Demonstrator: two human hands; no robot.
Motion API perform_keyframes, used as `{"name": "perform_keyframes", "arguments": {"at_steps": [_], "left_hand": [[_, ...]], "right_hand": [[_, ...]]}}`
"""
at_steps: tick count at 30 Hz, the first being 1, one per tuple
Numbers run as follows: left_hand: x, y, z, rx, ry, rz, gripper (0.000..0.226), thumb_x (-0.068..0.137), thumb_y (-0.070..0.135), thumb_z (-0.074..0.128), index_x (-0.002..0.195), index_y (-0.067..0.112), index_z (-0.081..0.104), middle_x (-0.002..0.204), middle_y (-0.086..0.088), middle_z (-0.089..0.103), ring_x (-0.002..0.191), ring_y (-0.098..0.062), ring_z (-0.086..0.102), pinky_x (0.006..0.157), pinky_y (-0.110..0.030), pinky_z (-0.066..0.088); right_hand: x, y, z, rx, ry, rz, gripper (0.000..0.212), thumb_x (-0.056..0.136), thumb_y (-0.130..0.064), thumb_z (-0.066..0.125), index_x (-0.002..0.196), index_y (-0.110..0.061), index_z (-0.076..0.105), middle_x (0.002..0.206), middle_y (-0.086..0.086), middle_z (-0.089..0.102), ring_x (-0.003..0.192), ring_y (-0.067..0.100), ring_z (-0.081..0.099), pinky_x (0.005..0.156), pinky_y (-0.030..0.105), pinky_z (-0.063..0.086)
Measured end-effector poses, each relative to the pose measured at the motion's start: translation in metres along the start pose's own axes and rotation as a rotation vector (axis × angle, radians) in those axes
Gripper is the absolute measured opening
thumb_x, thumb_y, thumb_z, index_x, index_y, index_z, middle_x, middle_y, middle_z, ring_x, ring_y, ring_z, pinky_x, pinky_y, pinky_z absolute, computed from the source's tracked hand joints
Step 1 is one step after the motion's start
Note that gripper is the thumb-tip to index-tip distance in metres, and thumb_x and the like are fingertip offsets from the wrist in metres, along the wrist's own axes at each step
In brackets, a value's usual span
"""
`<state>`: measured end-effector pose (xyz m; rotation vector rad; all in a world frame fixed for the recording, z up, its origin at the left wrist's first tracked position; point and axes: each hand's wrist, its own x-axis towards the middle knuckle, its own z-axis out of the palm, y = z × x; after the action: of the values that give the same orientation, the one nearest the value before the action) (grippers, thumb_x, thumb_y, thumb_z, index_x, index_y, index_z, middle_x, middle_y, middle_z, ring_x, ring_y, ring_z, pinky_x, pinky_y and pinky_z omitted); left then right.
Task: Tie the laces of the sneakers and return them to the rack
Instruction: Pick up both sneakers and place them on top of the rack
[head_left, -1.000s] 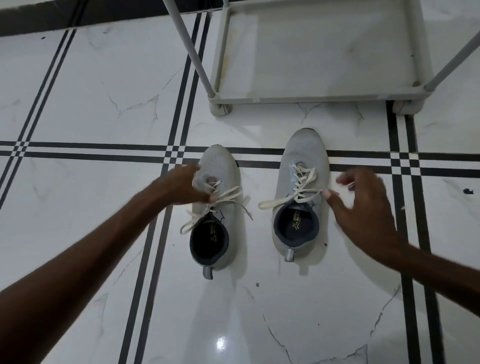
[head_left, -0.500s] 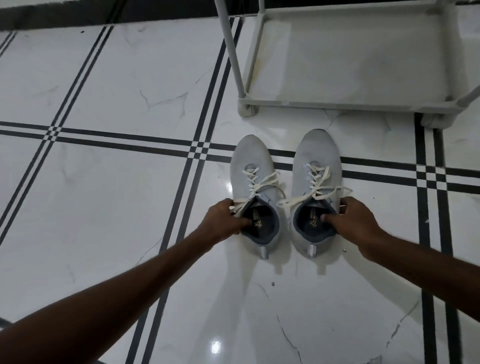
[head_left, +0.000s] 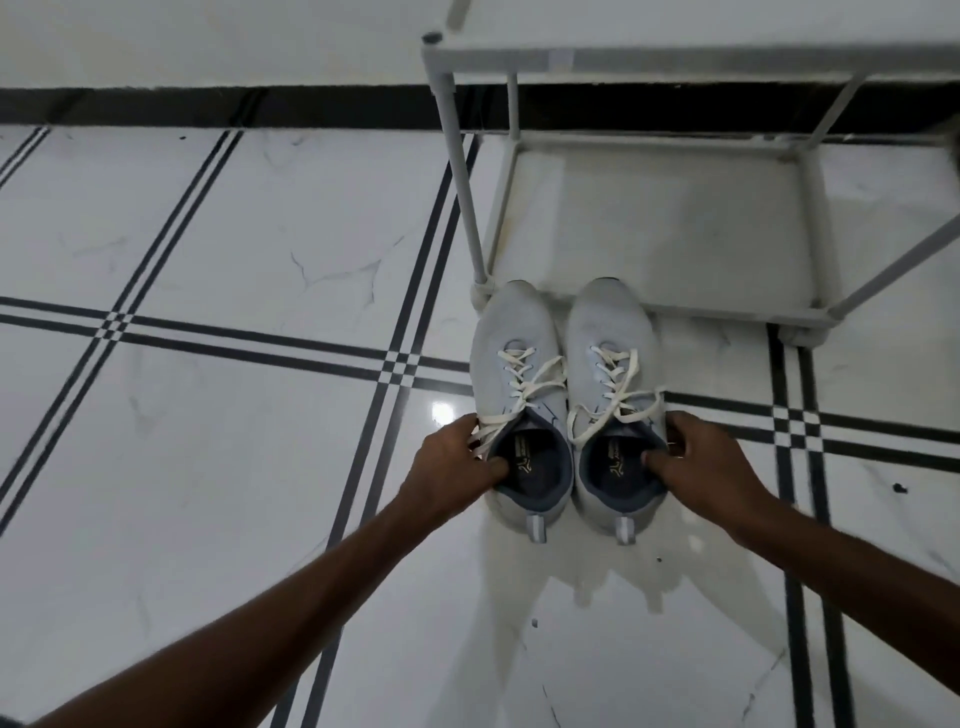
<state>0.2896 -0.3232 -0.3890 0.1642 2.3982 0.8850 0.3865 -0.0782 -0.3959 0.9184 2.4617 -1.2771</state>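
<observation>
Left hand (head_left: 451, 464): thumb hooked in left sneaker (head_left: 517, 400) collar, clamped for carrying
Right hand (head_left: 698, 464): same grip on right sneaker (head_left: 613, 389)
Rack (head_left: 727, 309): just beyond toes; likely destination

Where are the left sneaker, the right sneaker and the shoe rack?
left sneaker (head_left: 511, 332): head view, on its toe.
right sneaker (head_left: 608, 322): head view, on its toe.
shoe rack (head_left: 727, 307): head view, on its bottom front bar.

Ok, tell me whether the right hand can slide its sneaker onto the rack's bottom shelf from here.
Probably yes. The right hand has a grip on the right sneaker at the collar, thumb inside. Its toe already sits at the front rail of the bottom shelf, and the shelf ahead looks bare, with no post in line.
</observation>
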Motion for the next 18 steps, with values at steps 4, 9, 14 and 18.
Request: {"name": "perform_keyframes", "arguments": {"at_steps": [4, 9, 14, 18], "left_hand": [[-0.048, 0.063, -0.063, -0.058, 0.046, 0.058, 0.013, 0.074, 0.021, 0.066, 0.087, 0.024, 0.063, 0.073, 0.009, 0.067, 0.064, -0.005, 0.058, 0.051, -0.010, 0.040], [-0.104, 0.150, -0.153, -0.104, 0.170, 0.132, 0.006, 0.074, 0.027, 0.063, 0.077, 0.024, 0.060, 0.073, 0.008, 0.064, 0.070, -0.006, 0.058, 0.062, -0.024, 0.044], [-0.141, 0.241, -0.240, -0.088, 0.172, 0.216, 0.014, 0.072, 0.028, 0.061, 0.077, 0.015, 0.061, 0.075, -0.003, 0.064, 0.074, -0.017, 0.058, 0.064, -0.030, 0.045], [-0.160, 0.306, -0.295, -0.052, 0.188, 0.235, 0.018, 0.068, 0.036, 0.056, 0.079, 0.022, 0.060, 0.082, 0.002, 0.063, 0.076, -0.009, 0.058, 0.066, -0.024, 0.044]], "right_hand": [[-0.039, -0.072, -0.064, -0.041, 0.019, -0.062, 0.019, 0.081, -0.015, 0.068, 0.100, -0.014, 0.064, 0.092, 0.001, 0.070, 0.087, 0.022, 0.064, 0.075, 0.038, 0.052], [-0.093, -0.165, -0.144, -0.012, 0.056, -0.066, 0.011, 0.083, -0.020, 0.066, 0.090, -0.013, 0.067, 0.082, 0.007, 0.070, 0.081, 0.027, 0.066, 0.076, 0.046, 0.054], [-0.146, -0.247, -0.218, 0.017, 0.044, 0.010, 0.016, 0.080, -0.016, 0.061, 0.077, -0.001, 0.066, 0.075, 0.018, 0.069, 0.076, 0.034, 0.068, 0.070, 0.048, 0.055], [-0.180, -0.308, -0.270, 0.033, 0.120, 0.014, 0.014, 0.082, -0.015, 0.060, 0.078, -0.003, 0.066, 0.073, 0.017, 0.069, 0.074, 0.033, 0.067, 0.067, 0.044, 0.053]]}}
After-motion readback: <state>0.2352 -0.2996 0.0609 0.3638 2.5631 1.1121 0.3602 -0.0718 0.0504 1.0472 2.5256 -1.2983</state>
